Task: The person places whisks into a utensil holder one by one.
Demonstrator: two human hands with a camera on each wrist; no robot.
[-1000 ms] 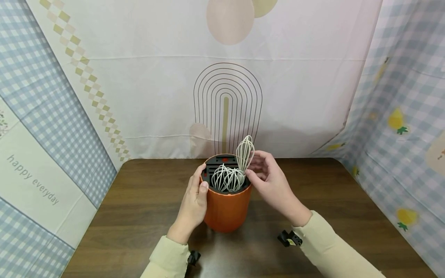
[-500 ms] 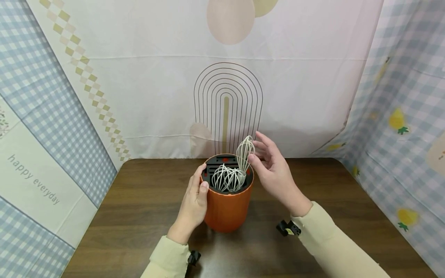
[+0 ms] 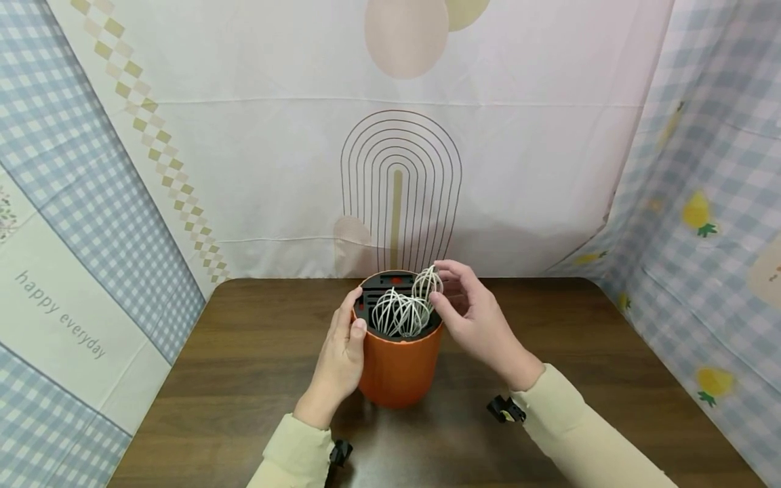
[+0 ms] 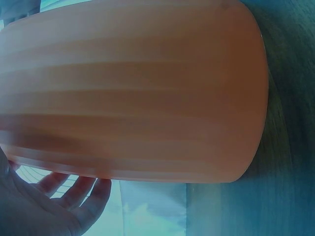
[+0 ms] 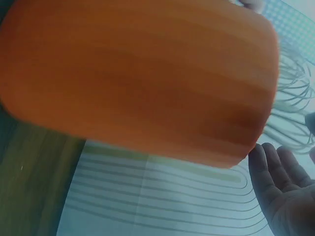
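Observation:
An orange utensil holder (image 3: 399,373) with a black slotted top (image 3: 373,285) stands upright on the table. Wire heads of white whisks (image 3: 399,313) stick up from the front of its top. Behind them, at the right of the opening, another whisk (image 3: 426,283) shows its wire head, its handle hidden inside. The right hand (image 3: 478,318) holds this whisk's head between thumb and fingers, right beside the rim. The left hand (image 3: 338,356) grips the holder's left side near the rim, thumb in front. The left wrist view shows its fingers (image 4: 96,199) along the holder's wall.
The brown wooden table (image 3: 244,352) has its back edge close behind the holder. A white patterned cloth (image 3: 274,169) hangs there, with blue checked cloth (image 3: 720,203) on both sides. Each sleeve carries a small black wrist device (image 3: 506,409).
The right hand first rose along the whisk's head, then came down. The whisk has sunk deeper into the holder. The left hand has stayed in place.

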